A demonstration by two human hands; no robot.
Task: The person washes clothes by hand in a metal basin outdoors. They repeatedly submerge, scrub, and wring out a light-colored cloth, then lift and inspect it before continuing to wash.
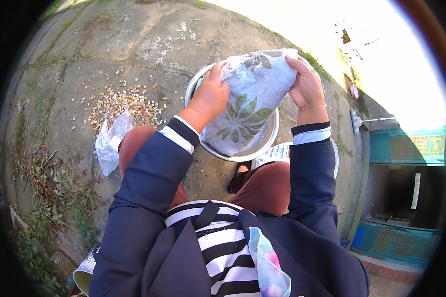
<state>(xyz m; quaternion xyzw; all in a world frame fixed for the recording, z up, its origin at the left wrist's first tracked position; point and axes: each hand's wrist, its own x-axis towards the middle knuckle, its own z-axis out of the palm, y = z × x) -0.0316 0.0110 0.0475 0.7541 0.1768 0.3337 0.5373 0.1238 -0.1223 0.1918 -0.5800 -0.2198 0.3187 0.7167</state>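
A pale blue cloth (260,89) with a green leaf print is stretched between my two hands, above a round metal basin (269,143). My left hand (210,96) grips its left upper edge, thumb on the near side. At the upper right corner, my right hand (307,83) pinches the cloth between thumb and fingers. The fabric hangs down toward me and hides most of the basin's inside. Its lower end reaches the basin's near wall; whether it touches I cannot tell.
Peanut shells (133,102) lie scattered on the concrete to the left, beside a clear plastic bag (113,144). A printed white bag (273,154) rests near my right foot. A bucket (84,276) stands lower left, and a mop (356,121) lies right, near a teal doorway (397,241).
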